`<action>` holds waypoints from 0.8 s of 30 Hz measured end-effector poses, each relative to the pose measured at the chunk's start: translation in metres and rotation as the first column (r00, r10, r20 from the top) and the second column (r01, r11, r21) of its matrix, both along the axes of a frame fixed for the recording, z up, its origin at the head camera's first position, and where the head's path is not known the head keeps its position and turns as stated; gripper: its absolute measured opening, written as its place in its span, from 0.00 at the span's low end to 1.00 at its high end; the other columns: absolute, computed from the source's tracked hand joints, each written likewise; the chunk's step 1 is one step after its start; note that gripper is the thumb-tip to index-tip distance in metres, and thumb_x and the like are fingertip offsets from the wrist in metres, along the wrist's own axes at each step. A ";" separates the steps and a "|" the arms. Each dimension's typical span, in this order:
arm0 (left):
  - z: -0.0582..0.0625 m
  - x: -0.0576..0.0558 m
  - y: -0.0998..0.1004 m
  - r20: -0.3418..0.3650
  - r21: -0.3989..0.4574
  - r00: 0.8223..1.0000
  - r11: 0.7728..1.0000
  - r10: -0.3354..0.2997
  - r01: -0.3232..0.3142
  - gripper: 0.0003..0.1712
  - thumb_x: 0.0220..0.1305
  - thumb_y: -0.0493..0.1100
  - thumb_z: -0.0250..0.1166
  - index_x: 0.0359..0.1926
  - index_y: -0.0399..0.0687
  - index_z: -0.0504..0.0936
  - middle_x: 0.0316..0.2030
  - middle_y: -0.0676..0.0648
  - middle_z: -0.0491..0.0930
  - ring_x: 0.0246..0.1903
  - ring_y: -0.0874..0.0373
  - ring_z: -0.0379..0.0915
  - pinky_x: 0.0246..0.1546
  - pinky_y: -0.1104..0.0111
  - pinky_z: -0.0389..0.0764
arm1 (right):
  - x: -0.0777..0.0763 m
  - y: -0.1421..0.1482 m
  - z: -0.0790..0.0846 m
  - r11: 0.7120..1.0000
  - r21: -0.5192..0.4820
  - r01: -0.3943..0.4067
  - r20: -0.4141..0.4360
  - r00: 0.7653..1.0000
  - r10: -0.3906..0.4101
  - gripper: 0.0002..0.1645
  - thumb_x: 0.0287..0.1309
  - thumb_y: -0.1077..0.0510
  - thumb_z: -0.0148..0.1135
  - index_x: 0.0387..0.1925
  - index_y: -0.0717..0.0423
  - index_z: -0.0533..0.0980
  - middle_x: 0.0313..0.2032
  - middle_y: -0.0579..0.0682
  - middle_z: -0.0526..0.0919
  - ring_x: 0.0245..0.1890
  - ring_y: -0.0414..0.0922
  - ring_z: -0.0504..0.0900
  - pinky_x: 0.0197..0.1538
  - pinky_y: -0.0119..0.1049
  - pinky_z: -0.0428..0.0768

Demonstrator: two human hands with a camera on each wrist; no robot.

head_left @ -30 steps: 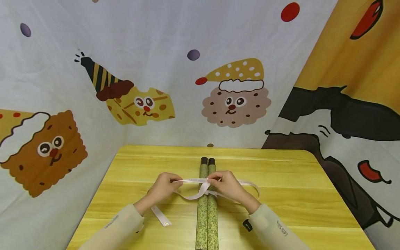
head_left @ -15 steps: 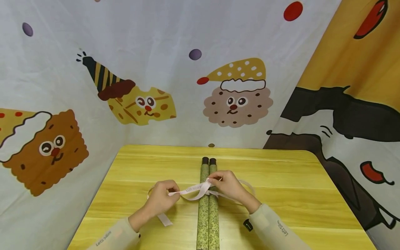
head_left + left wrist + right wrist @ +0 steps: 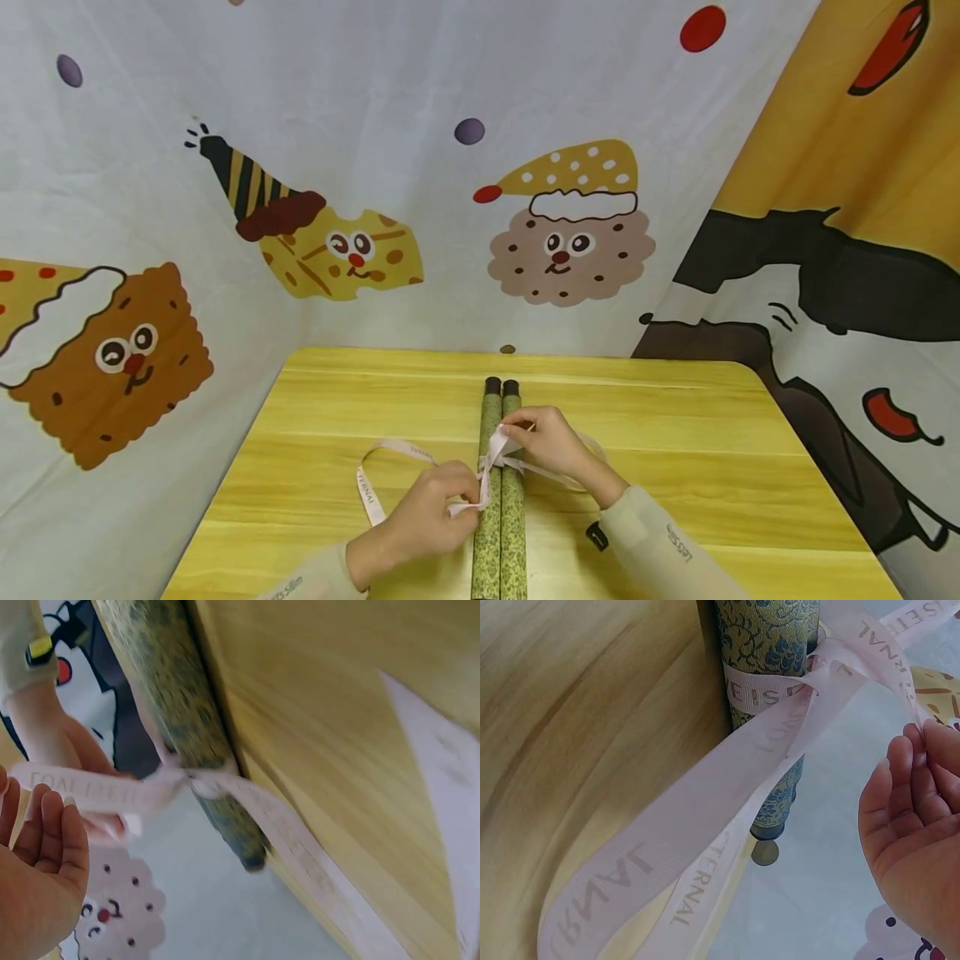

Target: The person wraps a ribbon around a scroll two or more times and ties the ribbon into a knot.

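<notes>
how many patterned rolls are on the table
2. The left roll and the right roll lie side by side on the table, with pink ribbon across both. No others show.

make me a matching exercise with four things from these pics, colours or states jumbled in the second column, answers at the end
1. ribbon
2. patterned rolls
3. far roll tips
4. tabletop

A. lying side by side
B. yellow with wood grain
C. pale pink, printed with lettering
D. black

Pairs: 1-C, 2-A, 3-D, 4-B
</notes>
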State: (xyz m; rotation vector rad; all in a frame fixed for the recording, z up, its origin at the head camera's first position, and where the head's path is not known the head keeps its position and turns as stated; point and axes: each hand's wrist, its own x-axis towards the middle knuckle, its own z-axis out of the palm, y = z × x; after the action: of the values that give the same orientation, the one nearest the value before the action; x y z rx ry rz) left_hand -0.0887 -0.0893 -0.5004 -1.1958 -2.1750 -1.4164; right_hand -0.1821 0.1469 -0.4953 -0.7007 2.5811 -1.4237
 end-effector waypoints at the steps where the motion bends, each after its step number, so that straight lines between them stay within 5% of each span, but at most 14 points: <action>1: -0.001 0.001 0.005 -0.015 0.000 1.000 1.000 -0.017 0.017 0.14 0.45 0.24 0.64 0.26 0.49 0.80 0.30 0.54 0.81 0.33 0.62 0.78 0.41 0.72 0.83 | 0.000 0.000 0.000 1.000 0.002 0.000 0.001 1.000 0.000 0.06 0.71 0.61 0.67 0.43 0.52 0.89 0.35 0.42 0.89 0.32 0.42 0.83 0.31 0.33 0.82; 7: -0.008 0.007 0.034 -0.063 -0.035 0.995 0.997 -0.073 0.071 0.12 0.53 0.24 0.68 0.31 0.45 0.87 0.32 0.52 0.86 0.37 0.65 0.80 0.45 0.78 0.80 | -0.002 0.000 0.001 1.000 0.005 -0.007 -0.006 1.000 0.007 0.06 0.71 0.60 0.67 0.42 0.51 0.89 0.35 0.40 0.88 0.32 0.40 0.82 0.31 0.32 0.81; 12: -0.018 0.010 0.054 -0.053 -0.142 0.995 0.987 -0.080 0.072 0.09 0.59 0.28 0.70 0.33 0.45 0.90 0.33 0.54 0.87 0.37 0.69 0.79 0.44 0.83 0.77 | -0.001 0.000 0.004 1.000 0.016 -0.017 0.003 1.000 0.017 0.07 0.72 0.58 0.66 0.44 0.51 0.89 0.36 0.40 0.88 0.33 0.41 0.82 0.33 0.33 0.82; 20: -0.033 0.011 0.071 -0.105 -0.361 0.991 0.932 -0.080 0.037 0.02 0.65 0.37 0.73 0.35 0.47 0.92 0.32 0.58 0.86 0.35 0.73 0.76 0.45 0.87 0.73 | 0.000 0.000 0.006 0.999 0.028 -0.032 0.005 0.999 0.031 0.07 0.72 0.58 0.66 0.45 0.52 0.88 0.37 0.41 0.88 0.35 0.42 0.83 0.34 0.34 0.83; 24: -0.036 0.009 0.071 -0.113 -0.422 0.988 0.905 -0.103 0.046 0.08 0.68 0.44 0.73 0.42 0.45 0.92 0.38 0.55 0.88 0.40 0.71 0.79 0.50 0.82 0.75 | 0.001 0.000 0.006 0.999 0.033 -0.041 0.015 0.999 0.041 0.07 0.72 0.58 0.66 0.45 0.52 0.88 0.37 0.41 0.88 0.35 0.44 0.84 0.35 0.34 0.83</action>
State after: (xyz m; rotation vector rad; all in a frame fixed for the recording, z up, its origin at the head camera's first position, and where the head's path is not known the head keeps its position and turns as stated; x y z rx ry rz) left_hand -0.0801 -0.0183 -0.5363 -1.4804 -2.4333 -0.8804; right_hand -0.1813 0.1472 -0.4889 -0.7316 2.5581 -1.3653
